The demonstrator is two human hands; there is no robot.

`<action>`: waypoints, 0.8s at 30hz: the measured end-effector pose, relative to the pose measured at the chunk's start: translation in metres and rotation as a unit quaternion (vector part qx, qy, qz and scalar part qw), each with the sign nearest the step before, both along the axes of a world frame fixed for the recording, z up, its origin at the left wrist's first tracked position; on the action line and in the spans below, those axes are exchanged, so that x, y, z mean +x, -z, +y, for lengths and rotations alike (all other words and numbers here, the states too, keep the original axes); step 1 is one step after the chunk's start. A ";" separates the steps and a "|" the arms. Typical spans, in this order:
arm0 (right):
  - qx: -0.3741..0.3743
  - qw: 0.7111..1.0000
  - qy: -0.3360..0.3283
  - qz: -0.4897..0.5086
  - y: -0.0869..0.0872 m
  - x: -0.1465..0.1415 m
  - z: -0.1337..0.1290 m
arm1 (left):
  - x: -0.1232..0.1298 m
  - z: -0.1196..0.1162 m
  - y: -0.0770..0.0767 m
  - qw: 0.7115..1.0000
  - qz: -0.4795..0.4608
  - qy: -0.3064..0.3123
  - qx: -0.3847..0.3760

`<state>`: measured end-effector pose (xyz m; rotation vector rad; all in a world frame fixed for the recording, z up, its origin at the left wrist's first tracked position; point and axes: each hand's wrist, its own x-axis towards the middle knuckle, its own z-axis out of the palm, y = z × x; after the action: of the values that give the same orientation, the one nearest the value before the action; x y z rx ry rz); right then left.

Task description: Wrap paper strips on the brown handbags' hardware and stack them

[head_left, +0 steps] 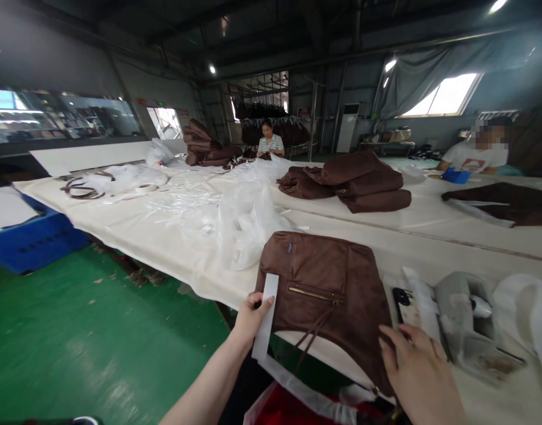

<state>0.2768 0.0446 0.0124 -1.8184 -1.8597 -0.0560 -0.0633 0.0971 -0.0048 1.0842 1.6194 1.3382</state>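
A brown handbag (317, 265) with a brass front zipper lies on the cloth-covered table before me. At its left edge, my left hand (252, 319) pinches a flat white strip (268, 310) between thumb and fingers. Below this strip, a length of white wrapping (301, 386) curves along the bag's lower side over something red. My right hand (419, 369) is by the bag's lower right edge, fingers apart and slightly bent, with the fingertips at the brown material. Thin brown zipper tassels (314, 333) hang from the front zipper.
Right of the bag are a phone (406, 307), a grey tape dispenser (466, 313) and a white roll (523, 313). Crumpled clear plastic (244, 224) lies behind it. Brown bags (359, 177) are piled farther back. Two people sit across the table. A blue crate (36, 242) stands left.
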 end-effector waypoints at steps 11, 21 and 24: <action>-0.356 0.491 -0.078 0.791 0.003 -0.101 0.053 | -0.009 -0.037 -0.030 0.995 -0.044 0.077 0.034; -0.383 0.607 -0.170 0.675 -0.001 -0.107 0.031 | -0.011 -0.052 -0.026 0.983 -0.128 0.102 -0.083; -0.408 0.621 -0.191 0.641 0.003 -0.102 0.021 | -0.015 -0.054 -0.022 0.982 -0.121 0.123 -0.077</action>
<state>0.1750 0.0652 0.0095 -1.0659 -1.0267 1.9587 -0.0786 0.0435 0.0175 0.9522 1.3388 1.1150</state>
